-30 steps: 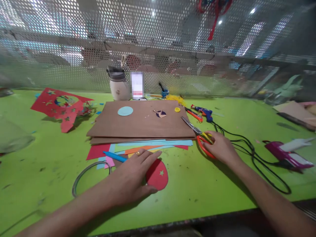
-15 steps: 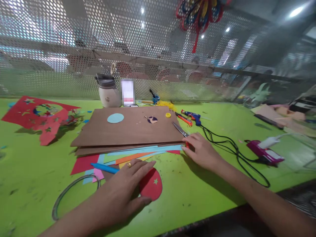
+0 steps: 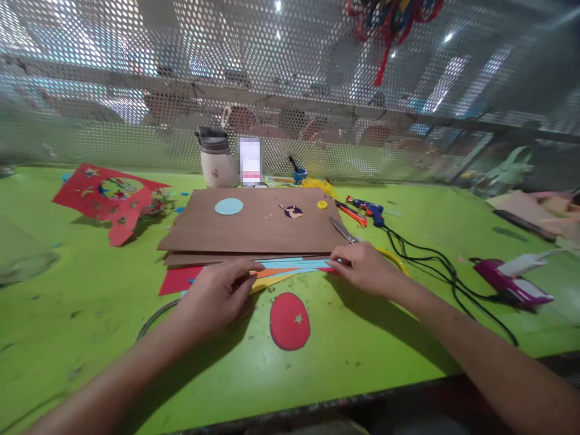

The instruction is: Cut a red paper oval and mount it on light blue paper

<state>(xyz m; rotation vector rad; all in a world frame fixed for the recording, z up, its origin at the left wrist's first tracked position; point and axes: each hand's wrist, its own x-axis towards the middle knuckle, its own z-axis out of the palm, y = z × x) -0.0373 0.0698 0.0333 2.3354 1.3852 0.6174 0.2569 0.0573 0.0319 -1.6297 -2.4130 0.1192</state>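
Observation:
A stack of brown cardboard sheets (image 3: 254, 232) lies on the green table. Thin sheets of coloured paper (image 3: 281, 275), light blue, orange and yellow, stick out from under its front edge. My left hand (image 3: 222, 290) is closed at the left part of these sheets, its fingertips and thumb at the orange and yellow edges. At their right end my right hand (image 3: 369, 269) pinches the light blue edge. In front, between my hands, a red paper oval (image 3: 290, 323) with a small star shape lies flat. Scissors (image 3: 343, 231) rest beyond my right hand, their handles mostly hidden.
A light blue paper circle (image 3: 229, 206) and a yellow disc (image 3: 322, 205) lie on the cardboard. To the right are an orange cutter (image 3: 352, 213), a blue glue gun (image 3: 369, 210) and a purple power strip (image 3: 512, 283) with black cords. Cut red paper (image 3: 113, 202) stands left; a bottle (image 3: 217, 160) stands behind.
My left hand has left the red oval and moved up to the coloured paper. My right hand has let go of the scissors and taken the paper's right end. The view has shifted.

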